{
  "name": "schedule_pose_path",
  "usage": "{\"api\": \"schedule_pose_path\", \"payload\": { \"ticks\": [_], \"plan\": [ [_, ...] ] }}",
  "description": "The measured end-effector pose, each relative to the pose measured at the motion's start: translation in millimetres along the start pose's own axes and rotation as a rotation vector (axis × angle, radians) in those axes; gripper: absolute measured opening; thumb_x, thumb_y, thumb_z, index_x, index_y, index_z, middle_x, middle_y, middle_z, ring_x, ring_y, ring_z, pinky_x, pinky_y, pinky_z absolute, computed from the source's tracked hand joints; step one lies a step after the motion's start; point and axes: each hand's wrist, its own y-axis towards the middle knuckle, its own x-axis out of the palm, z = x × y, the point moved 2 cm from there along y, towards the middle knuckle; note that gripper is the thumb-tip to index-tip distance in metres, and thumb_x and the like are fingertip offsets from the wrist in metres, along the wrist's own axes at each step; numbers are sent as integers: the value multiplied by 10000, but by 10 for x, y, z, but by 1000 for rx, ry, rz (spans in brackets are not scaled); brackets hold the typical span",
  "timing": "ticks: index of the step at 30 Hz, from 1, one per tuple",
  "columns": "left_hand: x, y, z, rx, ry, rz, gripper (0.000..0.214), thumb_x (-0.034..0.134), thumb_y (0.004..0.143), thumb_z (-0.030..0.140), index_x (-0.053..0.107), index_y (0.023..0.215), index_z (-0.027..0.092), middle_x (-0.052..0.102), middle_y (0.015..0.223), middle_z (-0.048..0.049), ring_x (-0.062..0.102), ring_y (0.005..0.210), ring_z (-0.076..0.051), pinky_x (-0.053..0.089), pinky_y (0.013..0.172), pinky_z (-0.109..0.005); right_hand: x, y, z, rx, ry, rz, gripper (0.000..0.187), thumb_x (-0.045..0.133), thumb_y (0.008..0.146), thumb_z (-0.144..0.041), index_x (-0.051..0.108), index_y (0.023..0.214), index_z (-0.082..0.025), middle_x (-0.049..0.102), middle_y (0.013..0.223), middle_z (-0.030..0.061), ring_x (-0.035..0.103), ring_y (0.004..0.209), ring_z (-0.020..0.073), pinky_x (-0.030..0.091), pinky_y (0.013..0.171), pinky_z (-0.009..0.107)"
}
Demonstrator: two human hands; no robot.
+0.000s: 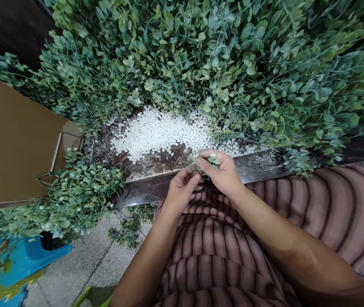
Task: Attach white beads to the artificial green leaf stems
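Note:
Between my two hands is a small artificial leaf sprig (212, 160), held over the near edge of a dark wooden table (143, 194). My right hand (222, 172) is closed on it, thumb against bent fingers. My left hand (183, 187) pinches at the sprig's lower end, thumb and fingertips together; the exact contact is partly hidden. Just beyond my hands lies a spread pile of small white beads (156, 132). A large mass of green artificial foliage (175, 55) rises behind the beads.
A cardboard box (15, 145) stands at the left, with a smaller heap of leaf sprigs (82, 183) beside it. Below left are a blue plastic object (24, 256) and fallen sprigs (129, 230) on the speckled floor. Striped cloth (207, 256) covers my lap.

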Motion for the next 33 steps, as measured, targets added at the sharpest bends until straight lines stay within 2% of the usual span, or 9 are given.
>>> {"api": "schedule_pose_path", "payload": {
  "ticks": [2,5,7,9,11,14,18,24,33],
  "plan": [
    [47,15,-11,29,-47,1,290,748,573,353,648,767,161,654,701,-7,584,614,-95,483,565,-202,7,-19,-81,-78,1,-85,294,674,666,-497,648,688,-205,622,743,37,574,765,175,459,756,325],
    [13,80,12,98,-99,75,265,769,537,325,638,694,157,638,630,12,549,556,-77,464,554,-194,-44,-36,-244,-151,53,-298,316,636,701,-524,682,666,-214,636,731,58,573,858,207,435,848,377],
    [-39,117,24,145,-89,107,268,772,531,328,630,682,158,631,619,15,542,554,-81,459,549,-199,-108,-38,-328,-115,143,-435,436,533,742,-605,680,620,-213,644,716,69,578,898,229,431,868,403],
    [-77,143,14,182,-66,121,277,765,541,346,619,687,162,623,625,16,533,550,-83,446,525,-197,-168,-30,-351,-34,203,-468,486,494,751,-631,663,580,-209,643,686,64,599,852,229,454,831,405],
    [-89,164,-14,203,-61,124,292,760,548,367,606,689,163,610,628,19,522,545,-81,432,504,-190,-204,-14,-308,48,198,-386,408,565,739,-569,646,581,-201,638,667,46,608,755,199,479,763,370],
    [-81,191,-52,217,-76,143,321,762,540,387,602,709,166,593,622,24,520,548,-79,433,507,-188,-210,16,-181,152,186,-168,284,668,687,-473,626,647,-195,631,677,15,581,644,143,488,674,306],
    [-82,208,-64,222,-95,170,324,749,557,399,594,730,173,601,637,21,539,551,-84,441,501,-190,-196,53,-82,196,246,3,307,717,620,-472,607,713,-200,618,713,-2,574,670,127,495,683,285],
    [-96,196,-64,254,-108,180,309,742,574,398,581,715,176,591,614,29,539,538,-79,435,478,-175,-202,64,-44,227,251,53,352,741,586,-469,607,784,-211,614,745,-7,586,724,125,495,741,284],
    [-73,179,-62,288,-98,169,316,755,561,393,606,723,166,595,608,29,526,523,-71,433,465,-168,-97,53,-9,201,172,-55,408,785,501,-460,564,723,-199,611,759,-2,578,735,130,488,751,283]
  ]
}}
